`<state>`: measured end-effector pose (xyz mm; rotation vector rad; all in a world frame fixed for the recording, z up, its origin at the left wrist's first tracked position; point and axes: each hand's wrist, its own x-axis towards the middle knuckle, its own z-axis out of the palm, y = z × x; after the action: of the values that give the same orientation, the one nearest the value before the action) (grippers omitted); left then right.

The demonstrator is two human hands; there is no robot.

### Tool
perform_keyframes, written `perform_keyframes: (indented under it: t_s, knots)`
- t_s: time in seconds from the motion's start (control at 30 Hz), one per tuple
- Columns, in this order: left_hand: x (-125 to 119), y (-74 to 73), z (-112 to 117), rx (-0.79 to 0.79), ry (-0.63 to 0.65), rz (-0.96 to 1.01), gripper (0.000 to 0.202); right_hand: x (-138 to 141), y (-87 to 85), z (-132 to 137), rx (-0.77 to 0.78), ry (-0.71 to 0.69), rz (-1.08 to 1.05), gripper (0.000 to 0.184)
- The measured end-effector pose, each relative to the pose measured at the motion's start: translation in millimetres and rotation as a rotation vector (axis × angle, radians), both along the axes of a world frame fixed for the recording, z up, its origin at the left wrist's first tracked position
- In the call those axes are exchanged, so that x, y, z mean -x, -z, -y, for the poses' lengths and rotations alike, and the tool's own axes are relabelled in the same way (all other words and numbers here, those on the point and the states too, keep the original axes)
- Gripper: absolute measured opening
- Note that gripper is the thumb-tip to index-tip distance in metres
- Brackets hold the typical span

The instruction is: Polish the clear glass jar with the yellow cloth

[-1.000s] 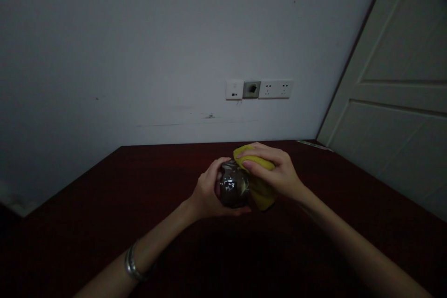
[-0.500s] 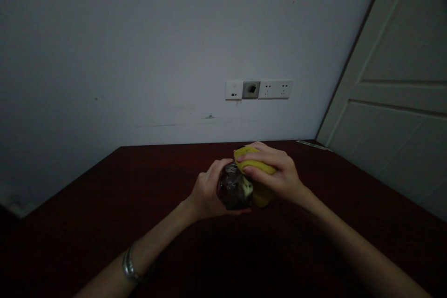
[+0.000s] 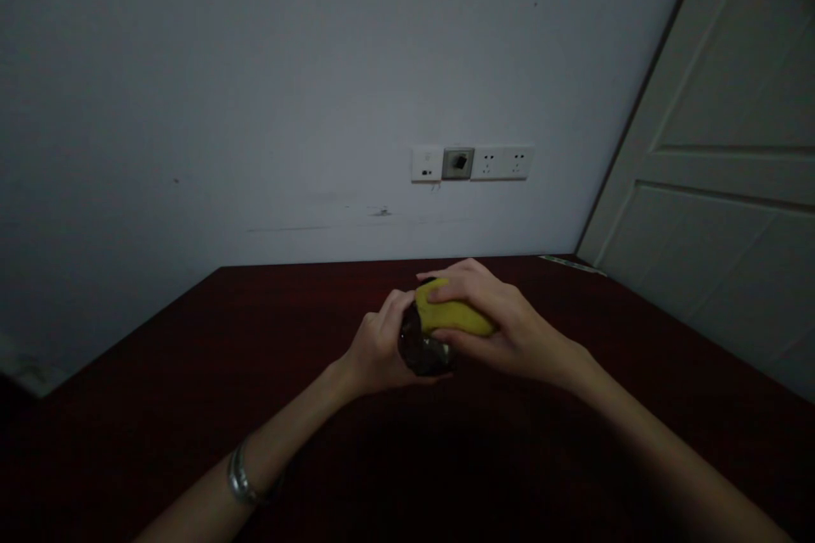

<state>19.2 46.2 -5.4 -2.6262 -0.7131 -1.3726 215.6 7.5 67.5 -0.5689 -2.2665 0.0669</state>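
My left hand (image 3: 375, 356) is wrapped around a dark, glossy, rounded container (image 3: 418, 356), thumb over the top and fingers beneath. Its surface looks clear or shiny, but the dim light hides what kind it is. A folded yellow cloth (image 3: 457, 317) is pinched between the thumb and fingers of my right hand (image 3: 509, 314). The cloth presses on the upper right side of the container and covers part of it. Both hands are held over the dark red table (image 3: 286, 297).
Behind the table stands a pale wall (image 3: 318, 102) with a row of sockets (image 3: 500, 163). A white panelled door (image 3: 719, 170) rises on the right. A thin pale strip (image 3: 573, 265) lies near the back right corner. A silver bracelet (image 3: 238, 475) circles my left wrist.
My right hand has moved a little left with the yellow cloth, which now covers more of the container. The cloth part hanging below is out of sight. My left hand keeps its hold.
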Motion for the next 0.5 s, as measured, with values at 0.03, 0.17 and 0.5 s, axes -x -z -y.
perform_keyframes:
  t_s: [0.03, 0.17, 0.5]
  knots:
    - [-0.7, 1.3, -0.4, -0.014, -0.009, 0.001, 0.086, 0.6, -0.8, 1.2, -0.033, -0.034, 0.022, 0.027]
    - [-3.9, 3.3, -0.5, -0.114, -0.043, 0.006, 0.086, 1.5, 0.0, -1.4, -0.096, -0.019, -0.002, 0.019]
    - [-6.9, 1.5, 0.1, -0.19, -0.119, -0.014, 0.075, 2.1, -1.1, 0.3, -0.112, 0.024, 0.014, 0.016]
